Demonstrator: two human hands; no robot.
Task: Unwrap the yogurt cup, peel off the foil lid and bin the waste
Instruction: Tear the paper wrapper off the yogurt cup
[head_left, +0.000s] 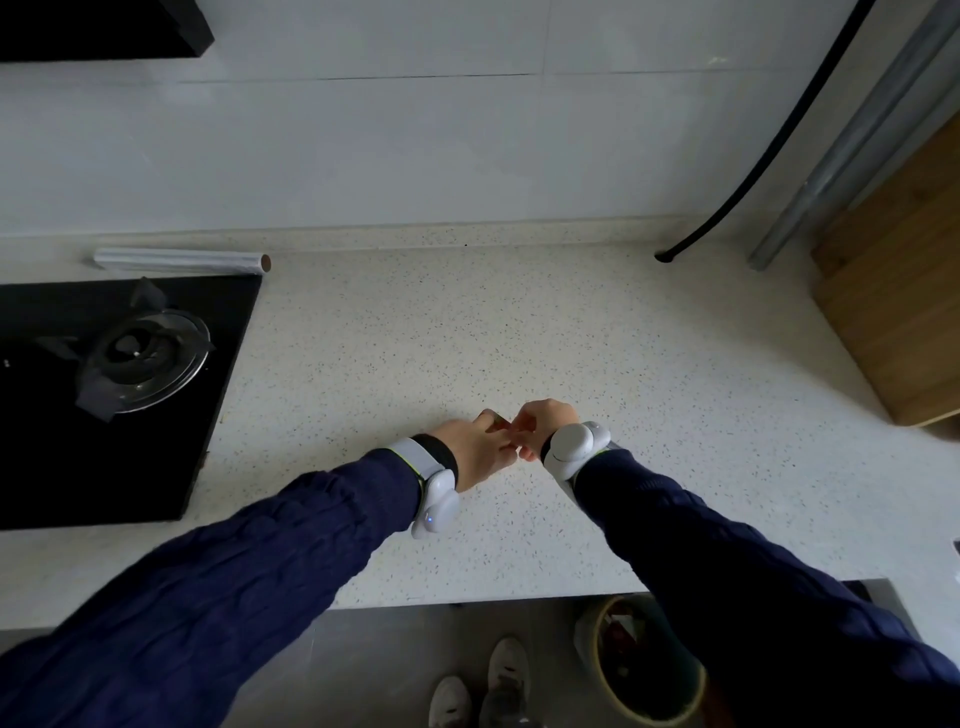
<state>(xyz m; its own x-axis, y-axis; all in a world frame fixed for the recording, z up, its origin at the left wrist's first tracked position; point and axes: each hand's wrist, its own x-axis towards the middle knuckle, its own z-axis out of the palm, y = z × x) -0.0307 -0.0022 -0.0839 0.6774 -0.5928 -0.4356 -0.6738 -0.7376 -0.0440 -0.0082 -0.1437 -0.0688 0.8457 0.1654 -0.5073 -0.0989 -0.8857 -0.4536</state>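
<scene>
Both hands meet over the speckled white counter, near its front edge. My left hand is wrapped around a small object, the yogurt cup, of which only a reddish-brown sliver shows between the fingers. My right hand pinches at the top of the cup with curled fingertips. The cup's lid and wrapping are hidden by the fingers. A bin lined with a light bag and holding scraps stands on the floor below the counter edge, under my right forearm.
A black gas hob with a burner fills the counter's left. A roll of film lies behind it. A wooden cutting board leans at the right, beside a metal pipe and a black cable.
</scene>
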